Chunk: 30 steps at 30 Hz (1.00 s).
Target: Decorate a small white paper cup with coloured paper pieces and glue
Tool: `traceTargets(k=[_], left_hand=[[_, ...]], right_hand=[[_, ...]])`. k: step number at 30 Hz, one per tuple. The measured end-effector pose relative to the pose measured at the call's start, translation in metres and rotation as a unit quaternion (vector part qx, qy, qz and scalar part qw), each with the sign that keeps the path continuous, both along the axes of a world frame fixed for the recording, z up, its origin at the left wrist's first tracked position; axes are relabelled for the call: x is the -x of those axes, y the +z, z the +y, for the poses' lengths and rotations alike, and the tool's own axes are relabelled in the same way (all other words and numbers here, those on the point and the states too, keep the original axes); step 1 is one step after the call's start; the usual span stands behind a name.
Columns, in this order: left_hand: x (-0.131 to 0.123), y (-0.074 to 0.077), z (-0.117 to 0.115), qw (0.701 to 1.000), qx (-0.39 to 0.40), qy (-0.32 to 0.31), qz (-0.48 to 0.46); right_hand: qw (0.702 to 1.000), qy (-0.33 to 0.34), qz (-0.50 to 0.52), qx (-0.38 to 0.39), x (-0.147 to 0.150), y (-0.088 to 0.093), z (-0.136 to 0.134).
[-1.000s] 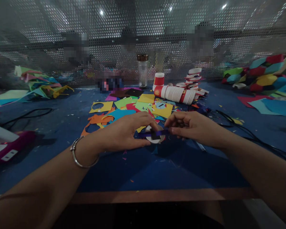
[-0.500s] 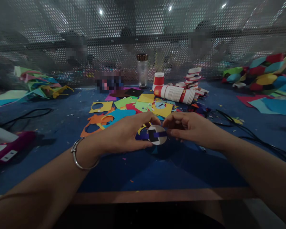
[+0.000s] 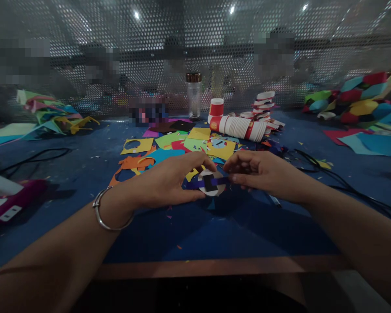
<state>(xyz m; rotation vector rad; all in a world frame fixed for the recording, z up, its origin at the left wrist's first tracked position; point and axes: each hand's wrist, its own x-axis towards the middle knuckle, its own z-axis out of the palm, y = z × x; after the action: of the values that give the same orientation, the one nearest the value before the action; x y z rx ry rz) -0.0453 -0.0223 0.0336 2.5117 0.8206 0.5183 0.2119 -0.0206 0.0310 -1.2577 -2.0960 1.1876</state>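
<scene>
My left hand (image 3: 169, 180) curves around the left side of a small white round disc (image 3: 202, 179), thumb at its near edge and fingers at its far edge. A dark blue paper strip (image 3: 219, 181) crosses the disc and sticks out to both sides. On the disc's face lies a black piece (image 3: 210, 183), partly under the strip. My right hand (image 3: 257, 174) pinches the strip's right end between thumb and fingers. Both hands are just above the blue tabletop (image 3: 195, 239). Whether the disc is a cup's base cannot be made out.
Coloured paper scraps (image 3: 169, 154) spread beyond my hands. Stacked paper cups (image 3: 237, 126) lie behind them, near a clear bottle (image 3: 194, 98). A purple power strip (image 3: 19, 202) is at left. Black cables (image 3: 339, 180) run at right. A perforated metal screen (image 3: 202, 30) stands behind.
The disc and my left hand have shifted slightly left. The blue strip now reaches my right fingers more visibly, and the black piece looks turned a little.
</scene>
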Motion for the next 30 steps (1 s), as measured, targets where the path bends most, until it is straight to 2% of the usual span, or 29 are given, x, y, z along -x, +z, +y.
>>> traceTargets(k=[14,23,30], left_hand=[[0.0053,0.0033,0.0036,1.0,-0.019,0.007,0.008],[0.0057,-0.0028,0.0059,0.999,-0.026,-0.025,-0.015],[0.0041,-0.0002,0.0054,0.998,-0.037,-0.048,-0.009]], right_hand=[[1.0,-0.017,-0.006,-0.022,-0.0053,-0.0008,0.0025],[1.0,-0.019,-0.008,-0.02,-0.0038,0.001,0.0022],[0.999,-0.011,-0.014,-0.03,-0.003,0.0004,0.0016]])
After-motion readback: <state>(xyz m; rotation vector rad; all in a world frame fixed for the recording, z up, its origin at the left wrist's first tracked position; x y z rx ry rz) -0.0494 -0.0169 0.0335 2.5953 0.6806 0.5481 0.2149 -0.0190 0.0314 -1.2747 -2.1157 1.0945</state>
